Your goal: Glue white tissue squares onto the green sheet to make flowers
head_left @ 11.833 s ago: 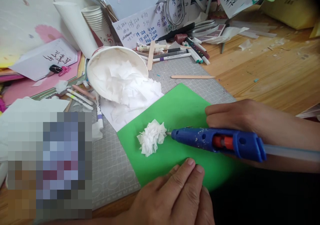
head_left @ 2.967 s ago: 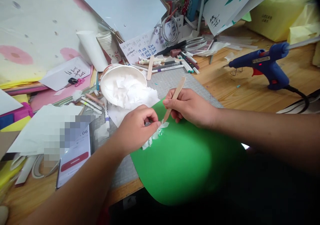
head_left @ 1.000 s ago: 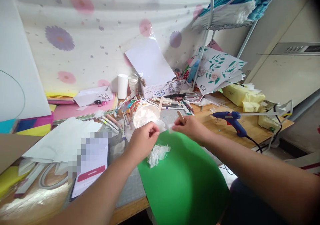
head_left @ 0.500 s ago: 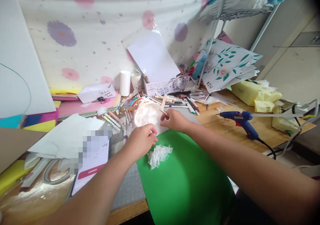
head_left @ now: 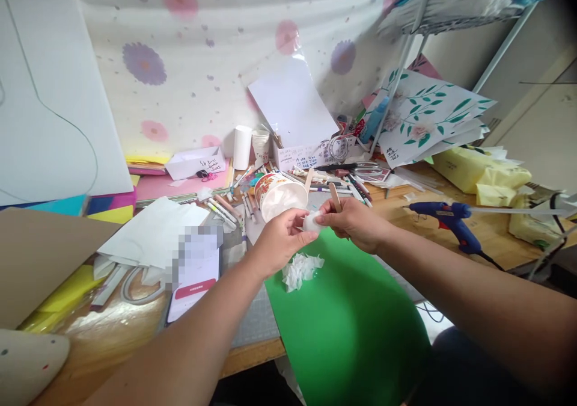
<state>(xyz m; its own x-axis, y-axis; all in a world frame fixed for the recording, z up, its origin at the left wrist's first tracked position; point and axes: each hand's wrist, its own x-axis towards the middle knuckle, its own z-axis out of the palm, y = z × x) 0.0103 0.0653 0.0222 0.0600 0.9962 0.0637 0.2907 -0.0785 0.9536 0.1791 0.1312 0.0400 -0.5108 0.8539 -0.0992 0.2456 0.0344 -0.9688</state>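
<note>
My left hand (head_left: 280,240) and my right hand (head_left: 350,221) meet above the green sheet (head_left: 347,316), both pinching a small white tissue piece (head_left: 310,221). The right hand also grips a wooden craft stick (head_left: 334,194) that points up. Below the hands a white tissue flower (head_left: 301,269) lies on the green sheet's near-left corner. Just behind the hands a paper bowl (head_left: 279,194) full of white tissue pieces lies tipped toward me.
A blue glue gun (head_left: 446,218) stands on the wooden desk (head_left: 487,243) to the right, its cord trailing off. Markers (head_left: 228,207), paper cups (head_left: 259,143), a phone (head_left: 195,279), stacked paper and card crowd the left and back. A grey cutting mat (head_left: 252,316) lies under the green sheet.
Both hands have risen off the sheet and come together on a tissue piece, after the right hand reached toward the bowl. The camera view shifted slightly left.
</note>
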